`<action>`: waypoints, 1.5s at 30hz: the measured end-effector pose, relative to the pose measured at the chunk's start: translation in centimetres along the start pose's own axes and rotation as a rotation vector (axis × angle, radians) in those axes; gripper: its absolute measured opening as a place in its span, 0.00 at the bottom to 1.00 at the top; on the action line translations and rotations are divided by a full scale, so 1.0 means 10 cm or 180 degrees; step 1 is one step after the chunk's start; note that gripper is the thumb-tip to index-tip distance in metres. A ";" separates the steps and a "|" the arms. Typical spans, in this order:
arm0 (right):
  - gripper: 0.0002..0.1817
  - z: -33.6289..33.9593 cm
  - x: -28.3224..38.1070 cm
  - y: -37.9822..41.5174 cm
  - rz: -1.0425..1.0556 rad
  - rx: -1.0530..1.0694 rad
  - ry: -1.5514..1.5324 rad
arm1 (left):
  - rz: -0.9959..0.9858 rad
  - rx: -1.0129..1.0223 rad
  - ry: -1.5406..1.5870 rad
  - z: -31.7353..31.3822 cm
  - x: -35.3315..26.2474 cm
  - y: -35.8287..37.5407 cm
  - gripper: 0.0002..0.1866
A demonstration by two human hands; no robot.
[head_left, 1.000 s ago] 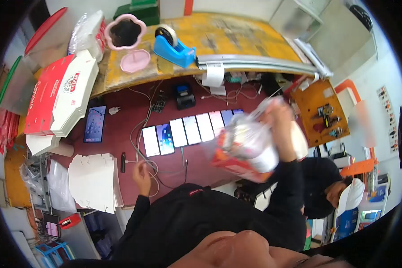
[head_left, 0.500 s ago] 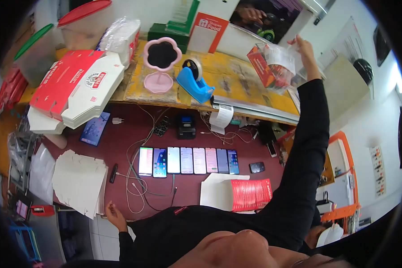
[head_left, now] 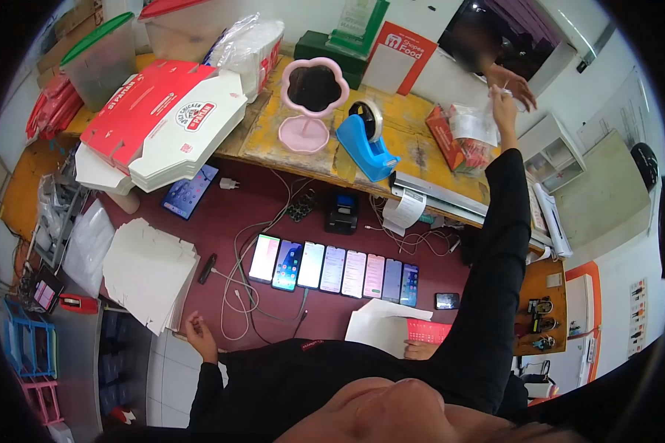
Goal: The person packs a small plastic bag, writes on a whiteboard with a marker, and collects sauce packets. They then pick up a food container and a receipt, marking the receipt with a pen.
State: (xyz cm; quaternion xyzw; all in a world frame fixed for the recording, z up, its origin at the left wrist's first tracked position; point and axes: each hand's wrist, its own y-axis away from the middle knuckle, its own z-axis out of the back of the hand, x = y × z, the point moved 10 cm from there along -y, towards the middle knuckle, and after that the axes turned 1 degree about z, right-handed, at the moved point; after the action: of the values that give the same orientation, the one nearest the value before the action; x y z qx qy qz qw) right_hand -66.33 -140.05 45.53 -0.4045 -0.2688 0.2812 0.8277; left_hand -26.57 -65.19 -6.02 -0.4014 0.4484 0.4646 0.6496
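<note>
- Bag (head_left: 482, 156) of clear plastic, with a red box (head_left: 440, 136) inside, sits on the yellow counter (head_left: 414, 81), below the window opening.
- Right hand (head_left: 505, 114) closes narrowly on its gathered top; another person's hand (head_left: 522, 90) is just beside it.
- Film looks soft, thin and slippery; the box seems stiffer, easily dented, and probably fairly light. The gathered top suits lifting, with a palm beneath for steadiness.
- Left hand (head_left: 201, 340) is loosely half-curled with nothing visible in it, near the cardboard sheets (head_left: 144, 273).

Red box (head_left: 442, 136) in clear bag (head_left: 483, 153)
</note>
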 end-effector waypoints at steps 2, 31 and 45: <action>0.27 0.01 0.02 -0.02 -0.0087 0.0139 0.0178 | 0.0011 0.0072 -0.0009 -0.13 -0.03 -0.04 0.10; 0.19 -0.28 8.98 6.39 0.1486 0.2342 -0.4506 | 0.0147 -0.2408 0.0891 4.36 0.83 0.21 0.10; 0.23 -0.73 11.63 8.28 0.2773 0.2633 -0.4815 | 0.0882 -0.5866 0.0052 6.54 1.07 3.32 0.10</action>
State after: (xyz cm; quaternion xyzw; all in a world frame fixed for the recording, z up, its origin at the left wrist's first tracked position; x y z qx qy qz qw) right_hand -0.85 -21.81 -1.03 0.1429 -0.4369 0.8222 0.3357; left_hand -43.10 6.98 -1.68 -0.7048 -0.0489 0.7077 0.0101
